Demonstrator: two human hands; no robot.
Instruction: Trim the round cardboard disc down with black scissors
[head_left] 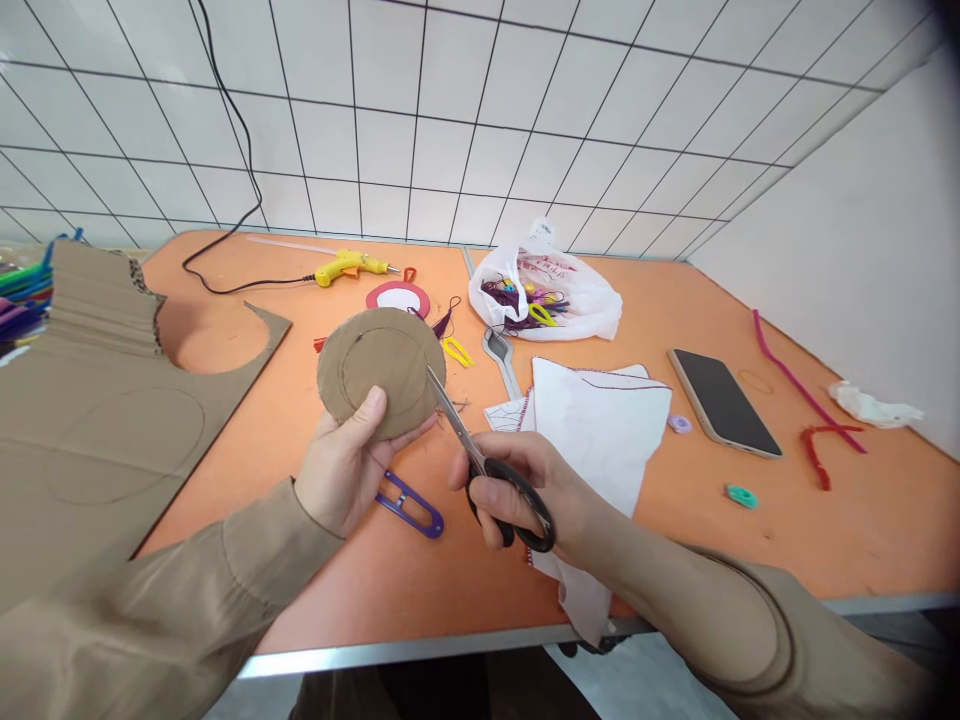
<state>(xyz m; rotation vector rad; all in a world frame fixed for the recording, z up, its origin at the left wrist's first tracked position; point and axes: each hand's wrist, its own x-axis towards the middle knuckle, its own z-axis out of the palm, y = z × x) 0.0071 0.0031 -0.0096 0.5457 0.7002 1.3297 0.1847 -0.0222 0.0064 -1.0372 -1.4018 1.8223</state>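
A round cardboard disc (397, 365) with circles drawn on it is held up by my left hand (351, 465), thumb on its face and fingers behind. My right hand (517, 490) grips black-handled scissors (457, 420) by the loops. Their blades look closed, with the tip over the right part of the disc. Just below the disc, a purple oblong clip-like piece (409, 505) lies on the orange table (360, 610). A white cloth (592, 420) with dark red edging lies beside and under my right hand. Behind the disc sits a pink-red ring (422, 300).
Large cut cardboard (112, 420) covers the left side. A yellow glue gun (351, 266) with a black cord lies at the back, near a white plastic bag (585, 310) of threads. On the right are a phone (725, 402), pipe cleaners (802, 375) and a teal ring (741, 496).
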